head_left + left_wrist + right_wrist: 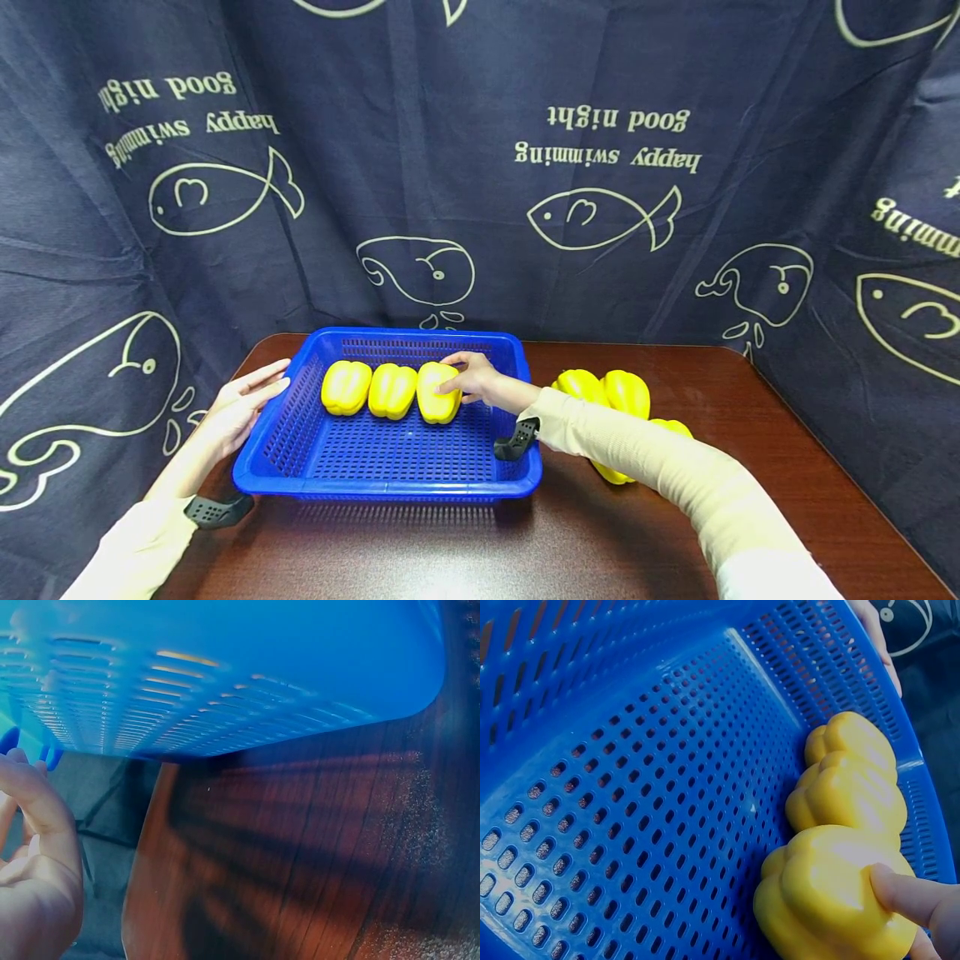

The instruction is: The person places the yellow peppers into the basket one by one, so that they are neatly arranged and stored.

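Clock centred on the basket, 12 = far side: dark cloth (420,167) with fish and whale prints hangs behind the table (337,554), from about 10 round to 2. Loose yellow peppers (627,393) sit on the tabletop at 3, outside the right wall; right sleeve (645,450) crosses over them and hides parts, so can't give a solid count. Right forearm reaches in over the basket's 3 o'clock rim, black strap (517,440) at that wrist; second black strap (217,511) on the left wrist, outside the basket at 8. Blue perforated basket (386,487): three yellow peppers in a row across its far half, left pepper (347,387) at 10, middle pepper (392,392) at 12, held pepper (437,396) toward 1. Right hand (476,379) pinches the held pepper, thumb on its surface in the right wrist view; pepper sits at 9 from that hand. Left hand (236,408) is at the rim at 9, fingers fairly straight. Held pepper is at 3 from it, other two in between.
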